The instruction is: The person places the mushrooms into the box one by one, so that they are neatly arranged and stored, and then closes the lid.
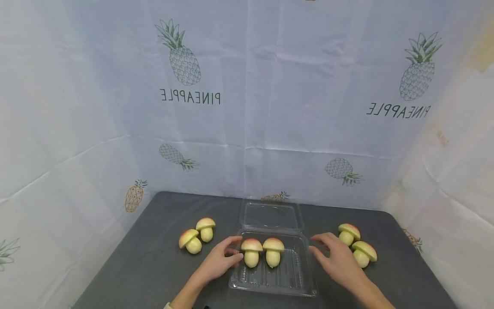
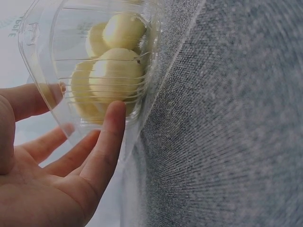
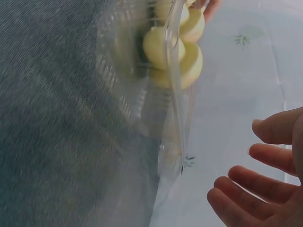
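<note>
A clear plastic clamshell box (image 1: pixel 297 279) lies on the dark table with its lid (image 1: pixel 272 214) folded back. Two mushroom-shaped pieces with yellow stems and reddish caps, a left one (image 1: pixel 251 253) and a right one (image 1: pixel 273 253), sit side by side in its base. My left hand (image 1: pixel 220 259) is at the box's left side, fingers loosely bent, fingertips right at the rim and wall beside the left piece. To the right of the box hovers my right hand (image 1: pixel 337 259), its spread fingers (image 3: pixel 265 184) apart from the wall and holding nothing.
Two more such mushrooms (image 1: pixel 191 241) lie on the table (image 1: pixel 154 266) left of the box. Another pair (image 1: pixel 362 253) lies beyond the right hand. A pale pineapple-print cloth (image 1: pixel 270 107) hangs behind and along both sides of the table.
</note>
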Available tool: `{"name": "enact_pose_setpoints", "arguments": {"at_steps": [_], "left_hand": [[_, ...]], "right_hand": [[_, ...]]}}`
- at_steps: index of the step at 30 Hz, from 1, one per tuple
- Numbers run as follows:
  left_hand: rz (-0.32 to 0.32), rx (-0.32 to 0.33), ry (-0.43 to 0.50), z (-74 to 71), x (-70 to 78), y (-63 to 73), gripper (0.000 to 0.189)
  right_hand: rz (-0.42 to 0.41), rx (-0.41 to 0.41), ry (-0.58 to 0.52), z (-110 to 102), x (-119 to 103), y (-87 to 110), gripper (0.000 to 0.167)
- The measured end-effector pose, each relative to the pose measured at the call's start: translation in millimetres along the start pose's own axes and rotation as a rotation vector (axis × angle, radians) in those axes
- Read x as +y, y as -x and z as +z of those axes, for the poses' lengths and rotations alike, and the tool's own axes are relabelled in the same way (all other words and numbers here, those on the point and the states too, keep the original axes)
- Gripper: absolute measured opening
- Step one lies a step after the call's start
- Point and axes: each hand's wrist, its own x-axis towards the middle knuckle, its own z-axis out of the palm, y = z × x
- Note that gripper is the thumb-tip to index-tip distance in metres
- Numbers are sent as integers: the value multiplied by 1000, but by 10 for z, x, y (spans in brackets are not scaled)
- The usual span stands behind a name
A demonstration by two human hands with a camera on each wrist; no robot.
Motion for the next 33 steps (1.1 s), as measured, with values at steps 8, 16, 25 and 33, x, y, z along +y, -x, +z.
{"name": "enact_pose_setpoints", "arguments": {"at_steps": [8, 16, 25, 33], "left_hand": [[8, 2, 2, 7, -6, -11, 54], [7, 2, 2, 14, -4, -7, 55], [-2, 3, 2, 4, 8, 7, 55], [3, 11, -10, 8, 27, 3, 55]], "right_hand": [[1, 35, 71, -157, 174, 65, 21], [-3, 103, 125, -273, 404, 130, 24], [63, 143, 158, -348, 649, 149, 29], [175, 91, 140, -475, 830, 166, 40]]}}
